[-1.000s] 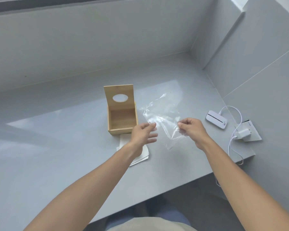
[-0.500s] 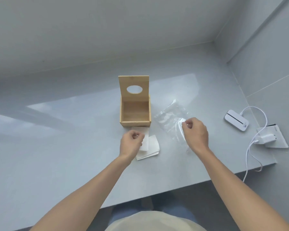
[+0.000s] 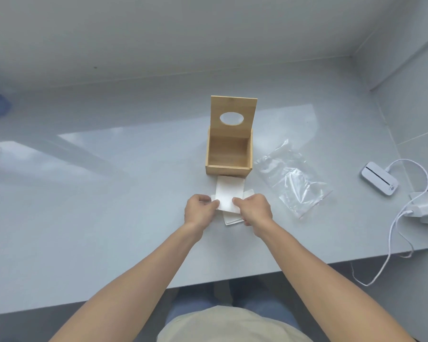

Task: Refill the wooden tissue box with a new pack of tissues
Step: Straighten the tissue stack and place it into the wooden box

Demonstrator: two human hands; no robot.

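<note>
**A:** Where are the tissues, and which way do they run?

**B:** A white stack of tissues [image 3: 229,195] sits on the grey table [image 3: 109,193], just in front of the wooden tissue box [image 3: 229,154]. Its long axis runs from the person toward the box, and its far edge touches or nearly touches the box's front wall. More white tissue pokes out beneath it at an angle.

**A:** And the hands?

**B:** The left hand [image 3: 200,211] pinches the near left corner of the stack with curled fingers; the right hand [image 3: 256,210] pinches the near right corner the same way.

**A:** What about the box?

**B:** It stands open and empty, its lid [image 3: 233,114] upright at the back, the oval slot facing the person.

**A:** Anything else?

**B:** A crumpled clear plastic bag [image 3: 293,177] lies right of the box. Further right are a small white device [image 3: 380,178] and a white charger with cable [image 3: 425,209].
</note>
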